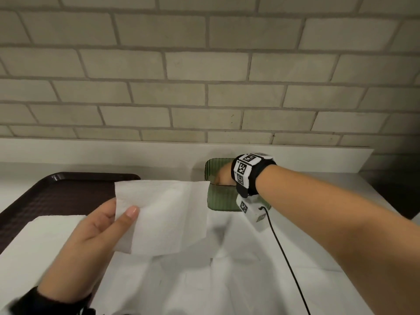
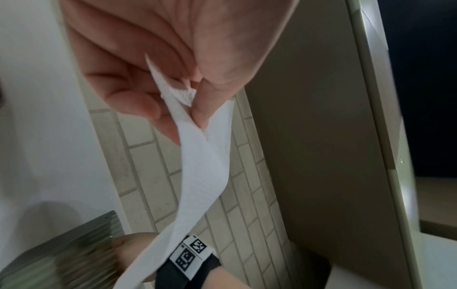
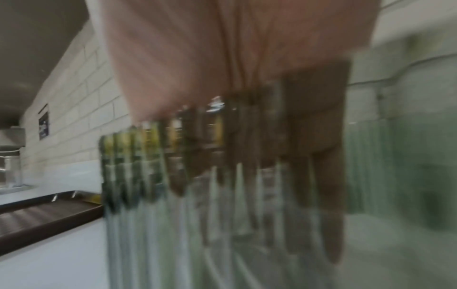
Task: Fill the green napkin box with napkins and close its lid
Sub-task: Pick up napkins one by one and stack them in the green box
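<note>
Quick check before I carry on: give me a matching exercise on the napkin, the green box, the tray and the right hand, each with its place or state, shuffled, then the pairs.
Things:
1. napkin
2. box
3. tray
4. right hand

Places or states:
A. dark brown, at the left of the counter
B. reaching into the ribbed green container
C. pinched in the left hand, held above the counter
D. stands by the backsplash, lid raised

Pairs: 1-C, 2-D, 3-A, 4-B
</note>
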The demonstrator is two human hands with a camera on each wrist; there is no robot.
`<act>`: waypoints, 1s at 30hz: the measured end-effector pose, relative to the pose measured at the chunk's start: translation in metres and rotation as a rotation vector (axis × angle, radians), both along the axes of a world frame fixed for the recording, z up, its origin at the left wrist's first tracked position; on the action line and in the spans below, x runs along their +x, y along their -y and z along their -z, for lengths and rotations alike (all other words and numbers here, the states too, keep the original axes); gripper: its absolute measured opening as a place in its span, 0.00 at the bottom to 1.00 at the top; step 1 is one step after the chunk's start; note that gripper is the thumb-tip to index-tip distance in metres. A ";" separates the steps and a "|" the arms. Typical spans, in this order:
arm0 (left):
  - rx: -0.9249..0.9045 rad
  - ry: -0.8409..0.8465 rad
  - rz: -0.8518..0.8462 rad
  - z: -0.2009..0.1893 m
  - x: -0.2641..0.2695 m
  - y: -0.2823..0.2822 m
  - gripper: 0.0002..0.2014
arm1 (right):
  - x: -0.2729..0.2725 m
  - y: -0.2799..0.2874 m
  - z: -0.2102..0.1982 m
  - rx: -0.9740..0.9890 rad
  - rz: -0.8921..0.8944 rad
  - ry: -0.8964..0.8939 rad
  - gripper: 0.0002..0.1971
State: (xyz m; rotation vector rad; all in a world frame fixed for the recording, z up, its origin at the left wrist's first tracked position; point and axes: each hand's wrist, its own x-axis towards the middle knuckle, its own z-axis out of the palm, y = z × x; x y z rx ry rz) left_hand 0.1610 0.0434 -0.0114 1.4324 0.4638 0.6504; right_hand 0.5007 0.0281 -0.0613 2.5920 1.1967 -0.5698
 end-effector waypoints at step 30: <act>0.781 -0.708 -0.067 0.010 0.233 -0.019 0.20 | 0.005 0.137 -0.065 0.846 0.429 -0.211 0.19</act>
